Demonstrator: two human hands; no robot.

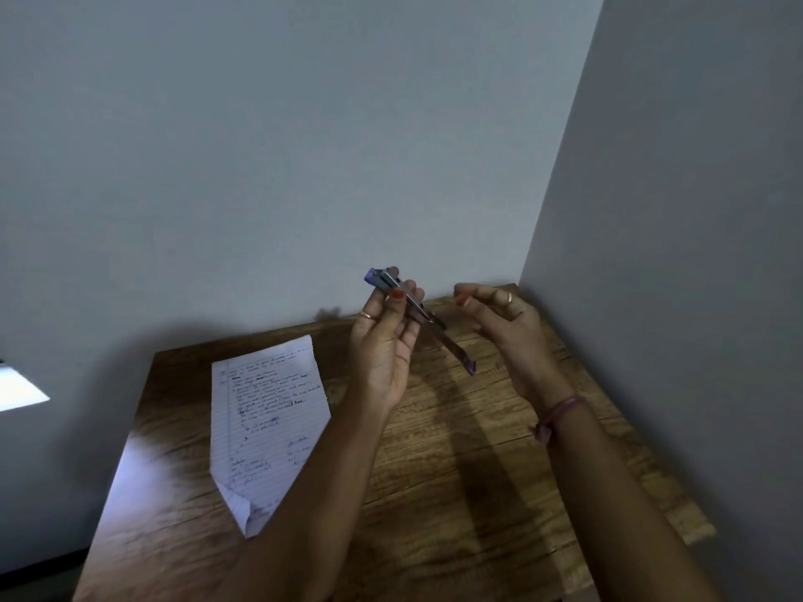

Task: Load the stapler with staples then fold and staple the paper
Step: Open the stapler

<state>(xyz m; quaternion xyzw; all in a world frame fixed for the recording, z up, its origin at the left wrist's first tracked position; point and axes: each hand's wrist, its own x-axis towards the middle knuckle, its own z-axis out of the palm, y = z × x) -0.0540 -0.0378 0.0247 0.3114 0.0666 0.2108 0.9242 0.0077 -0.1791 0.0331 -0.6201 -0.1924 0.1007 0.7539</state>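
Observation:
A small purple and metal stapler [439, 325] is held up above the wooden table [456, 449], swung open so its two halves form one long line. My left hand [386, 341] grips its upper half between thumb and fingers. My right hand [504, 323] hovers just right of the stapler, its thumb and fingers pinched together; whether a strip of staples sits between them is too small to tell. A lined sheet of paper [265, 423] with handwriting lies flat on the table to the left, its near corner curled and partly hidden by my left forearm.
The table stands in a corner, with a grey wall [304, 145] behind it and another wall [673, 254] along its right edge. A bright patch [17, 386] shows at the far left beyond the table.

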